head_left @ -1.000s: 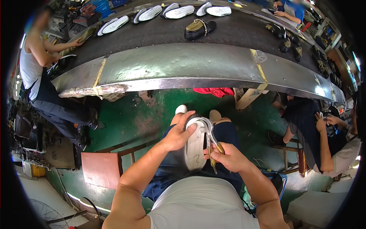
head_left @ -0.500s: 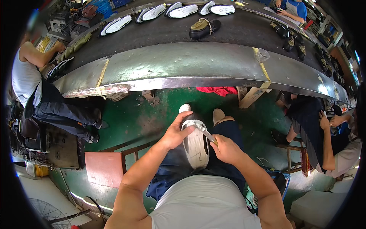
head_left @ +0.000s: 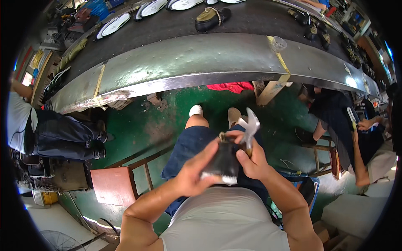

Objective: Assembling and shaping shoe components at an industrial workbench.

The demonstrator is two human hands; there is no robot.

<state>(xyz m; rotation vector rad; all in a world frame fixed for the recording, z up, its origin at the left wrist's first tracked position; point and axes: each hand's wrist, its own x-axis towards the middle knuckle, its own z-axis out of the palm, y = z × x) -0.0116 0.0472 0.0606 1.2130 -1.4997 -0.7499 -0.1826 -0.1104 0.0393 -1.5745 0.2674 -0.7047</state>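
Observation:
In my lap I hold a shoe (head_left: 221, 159) with a dark upper; a white edge shows at its end nearest me. My left hand (head_left: 194, 173) is wrapped along its left side, slightly blurred. A metal-headed hammer (head_left: 250, 127) is gripped in my right hand (head_left: 254, 162), its head pointing up and away from me. The fingers of that hand also reach the shoe's far right side. Most of the hammer's handle is hidden by my hand.
Ahead runs a dark conveyor (head_left: 163, 27) with a metal edge (head_left: 176, 56), carrying white soles (head_left: 113, 26) and an olive-black shoe (head_left: 209, 19). People work at left (head_left: 21, 125) and right (head_left: 372, 154). A reddish stool (head_left: 113, 184) stands left; red cloth (head_left: 232, 86) lies under the conveyor.
The shoe has been turned over, so its white sole no longer faces up. My right hand has swung the hammer off the sole, head upward. The view has shifted too.

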